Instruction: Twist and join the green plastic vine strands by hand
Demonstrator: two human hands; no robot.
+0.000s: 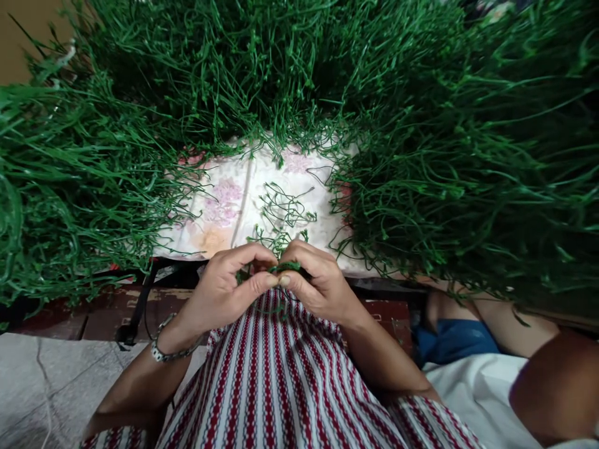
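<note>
Head view: left hand [236, 287] and right hand [322, 280] meet at near edge of floral cloth [262, 181], thumb tips together, both pinching small green stems [289, 266] between thumbs and fingers. Few loose stems [286, 209] lie on cloth just beyond hands. Large green heaps [262, 68] surround cloth left, right and behind. Striped garment [290, 374] below hands; another person's white sleeve [486, 386] at right.

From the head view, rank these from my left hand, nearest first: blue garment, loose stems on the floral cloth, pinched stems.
From the left hand:
1. Pinched stems: at its fingertips.
2. Loose stems: just beyond the hands, on the floral cloth.
3. Blue garment: far off to the right.
</note>
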